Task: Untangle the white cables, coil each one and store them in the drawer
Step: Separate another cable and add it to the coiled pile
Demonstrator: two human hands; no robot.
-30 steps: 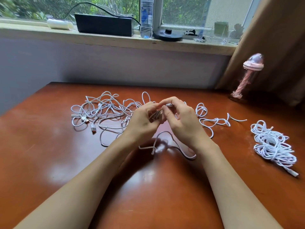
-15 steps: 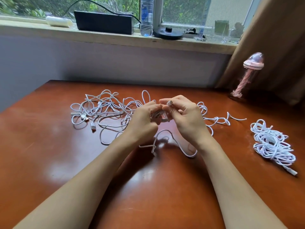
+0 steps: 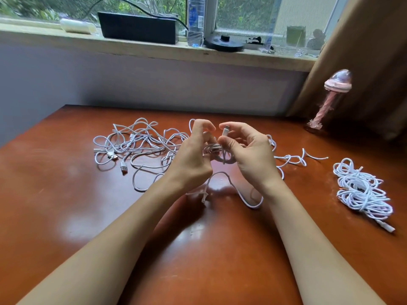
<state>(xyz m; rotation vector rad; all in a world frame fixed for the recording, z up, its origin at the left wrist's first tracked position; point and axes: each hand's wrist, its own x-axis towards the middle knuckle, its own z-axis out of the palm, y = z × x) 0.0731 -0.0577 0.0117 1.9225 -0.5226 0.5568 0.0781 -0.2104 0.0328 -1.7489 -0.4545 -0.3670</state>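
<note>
Right hand now pulled apart from left hand, pinching cable plug, left fingers curled round small coil, tangle toward table far-left edge

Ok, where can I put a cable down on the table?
Bare table lies near-left, in front of the tangle; also between the right arm and the bundle. Crowded: the far middle, around the left hand and right hand, where loose cables spread.

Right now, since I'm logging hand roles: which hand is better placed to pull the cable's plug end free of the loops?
Probably the right. The right hand pinches the plug end just above the loops, which the left hand grips and steadies.
</note>
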